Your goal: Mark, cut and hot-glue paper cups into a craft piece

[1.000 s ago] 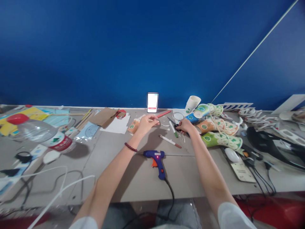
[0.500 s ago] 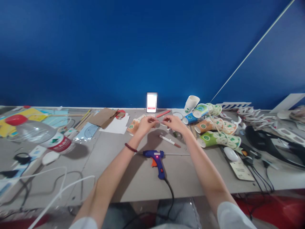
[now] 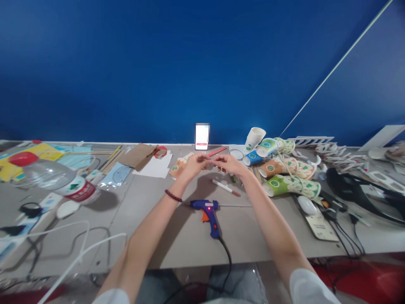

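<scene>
Fingertip to fingertip, my left hand (image 3: pixel 196 164) and my right hand (image 3: pixel 229 164) meet above the middle of the table. Both are closed in a pinch; what lies between the fingers is too small to make out. Just left of my left hand lies an orange-patterned paper cup (image 3: pixel 179 166), partly hidden. Below the hands rests a white marker with a brown end (image 3: pixel 226 187). Closer to me is a blue hot glue gun (image 3: pixel 208 207) with an orange trigger and a lit red light. A red stick (image 3: pixel 217 150) lies behind the hands.
A phone (image 3: pixel 202 136) leans against the blue wall. To the right lie patterned paper cups (image 3: pixel 289 185), a tape roll (image 3: pixel 236 154) and a computer mouse (image 3: pixel 306 205). On the left are a plastic bottle (image 3: pixel 57 174), cardboard (image 3: pixel 139 155), white paper (image 3: pixel 155 165) and a power strip (image 3: pixel 44 211).
My right hand left the black-handled scissors on the right and came across to my left hand. The fingertips then drew together, while my left hand stayed nearly in place.
</scene>
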The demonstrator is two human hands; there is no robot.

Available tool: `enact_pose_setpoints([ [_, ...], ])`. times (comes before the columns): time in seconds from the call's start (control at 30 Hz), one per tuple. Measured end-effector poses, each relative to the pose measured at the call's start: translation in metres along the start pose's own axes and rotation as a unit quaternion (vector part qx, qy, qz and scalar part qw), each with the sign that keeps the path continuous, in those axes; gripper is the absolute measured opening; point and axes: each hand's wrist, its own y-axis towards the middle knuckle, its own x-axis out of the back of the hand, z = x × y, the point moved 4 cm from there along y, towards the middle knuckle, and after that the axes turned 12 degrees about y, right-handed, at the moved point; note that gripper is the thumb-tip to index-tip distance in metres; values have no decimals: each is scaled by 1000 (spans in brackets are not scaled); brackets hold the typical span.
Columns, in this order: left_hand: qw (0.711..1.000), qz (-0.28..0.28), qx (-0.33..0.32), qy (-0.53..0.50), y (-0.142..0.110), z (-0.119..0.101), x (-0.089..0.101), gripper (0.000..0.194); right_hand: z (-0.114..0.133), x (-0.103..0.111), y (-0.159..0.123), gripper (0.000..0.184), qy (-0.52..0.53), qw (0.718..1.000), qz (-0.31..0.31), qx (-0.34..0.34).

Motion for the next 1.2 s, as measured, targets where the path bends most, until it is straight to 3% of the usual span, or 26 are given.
enact_pose_setpoints([
  [0.23, 998, 46, -24, -19, -4, -12, 0, 32, -11, 5, 7, 25, 142, 989, -3, -51],
  [0.4, 993, 26, -35, 109, 0, 0, 3, 27, -16, 19, 11, 13, 118, 989, -78, -42],
  [0.53, 975, 17, -75, 208, -2, 1, -1, 20, -15, 25, 9, 9, 71, 993, -88, -42],
  [0.73, 985, 15, -77, 154, -5, -10, -7, 23, -13, 16, 6, 13, -9, 1000, -5, -23],
  [0.93, 987, 29, -36, 153, -1, -3, -3, 13, -10, 7, 3, 18, -101, 995, 17, -11],
  [1.07, 979, 27, -40, 197, -1, -2, -1, 15, -5, 2, -1, 18, -174, 985, 17, -8],
  [1.2, 968, 8, -49, 248, -3, -7, 2, 21, -3, 4, -6, 20, -308, 951, 7, -26],
])
